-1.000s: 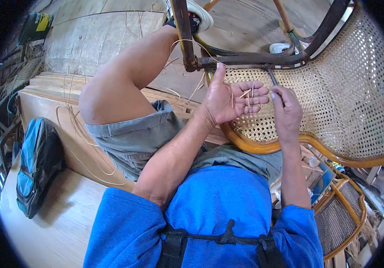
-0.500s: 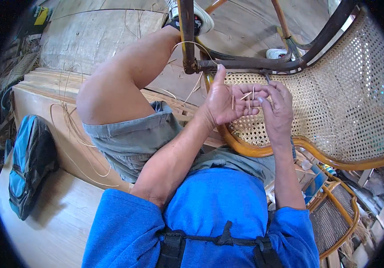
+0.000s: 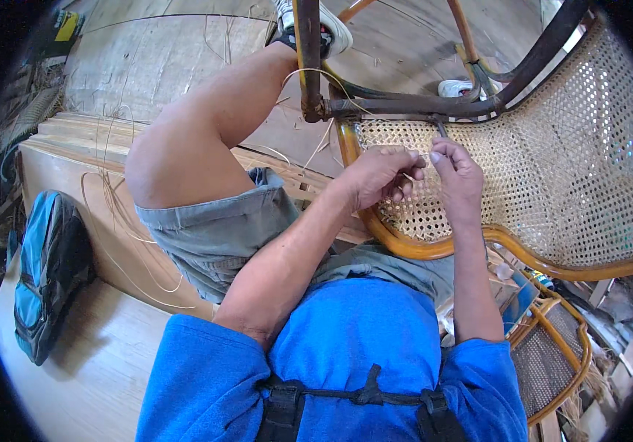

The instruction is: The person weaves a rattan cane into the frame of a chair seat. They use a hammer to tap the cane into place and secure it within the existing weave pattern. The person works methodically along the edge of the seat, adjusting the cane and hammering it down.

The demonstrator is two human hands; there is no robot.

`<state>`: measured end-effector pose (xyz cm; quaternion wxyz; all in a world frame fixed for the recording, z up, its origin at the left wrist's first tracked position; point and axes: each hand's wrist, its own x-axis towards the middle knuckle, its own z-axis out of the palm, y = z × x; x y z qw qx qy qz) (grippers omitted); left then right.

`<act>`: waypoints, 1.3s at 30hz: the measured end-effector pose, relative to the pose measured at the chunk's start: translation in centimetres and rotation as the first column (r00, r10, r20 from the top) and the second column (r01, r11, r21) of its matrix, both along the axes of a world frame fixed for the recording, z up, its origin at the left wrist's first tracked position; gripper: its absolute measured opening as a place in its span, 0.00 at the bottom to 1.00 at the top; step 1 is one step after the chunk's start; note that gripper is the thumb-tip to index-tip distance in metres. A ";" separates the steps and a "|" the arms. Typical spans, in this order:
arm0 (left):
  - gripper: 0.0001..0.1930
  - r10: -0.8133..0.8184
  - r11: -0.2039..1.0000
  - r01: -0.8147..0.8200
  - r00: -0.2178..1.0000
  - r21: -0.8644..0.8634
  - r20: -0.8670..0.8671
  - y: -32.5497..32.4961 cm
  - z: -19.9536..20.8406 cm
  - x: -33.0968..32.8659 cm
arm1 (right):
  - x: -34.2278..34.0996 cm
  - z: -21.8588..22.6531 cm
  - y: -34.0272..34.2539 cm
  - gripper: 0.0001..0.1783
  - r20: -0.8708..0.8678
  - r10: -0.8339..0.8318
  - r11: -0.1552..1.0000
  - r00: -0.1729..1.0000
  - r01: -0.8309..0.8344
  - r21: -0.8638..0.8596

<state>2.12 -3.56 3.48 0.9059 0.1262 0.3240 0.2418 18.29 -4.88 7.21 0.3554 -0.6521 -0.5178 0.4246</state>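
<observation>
My left hand (image 3: 390, 175) is curled closed, palm partly turned up, over the woven cane seat of a rattan chair (image 3: 405, 248). The small pale wooden sticks seen in its palm a moment ago are hidden by the fingers. My right hand (image 3: 458, 173) is closed just to its right, with the fingertips of both hands nearly meeting. A thin dark tool (image 3: 441, 129) sticks up from the right fingers towards the chair's dark crossbar (image 3: 412, 107); its kind is hard to tell. A thin cane strand (image 3: 316, 70) arches over the bar.
Loose cane strands (image 3: 114, 195) lie over the wooden boards at left. A blue and black backpack (image 3: 40, 272) rests at far left. Another rattan piece with woven mesh (image 3: 552, 353) stands at lower right beside scattered scraps. My bent left leg (image 3: 191, 147) is left of the chair.
My left hand has gone from an open palm bearing several small sticks to curled fingers with the thumb folded in. My right hand stays close by, still with the dark tool.
</observation>
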 end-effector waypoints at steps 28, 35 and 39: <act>0.18 0.508 0.847 0.043 0.224 0.529 -0.832 3.4 -4.6 -2.5 | 0.5 -9.0 5.5 0.07 -0.098 -0.074 0.975 0.992 0.051 -0.215; 0.16 0.539 0.806 0.117 0.259 0.580 -0.801 5.4 -6.8 -2.5 | -1.0 -10.2 6.7 0.09 0.252 0.134 0.991 0.958 -0.124 -0.052; 0.15 0.488 0.828 0.215 0.179 0.518 -0.854 5.4 -5.8 -2.6 | -1.2 -11.0 6.7 0.10 0.281 0.165 0.986 0.946 -0.154 -0.060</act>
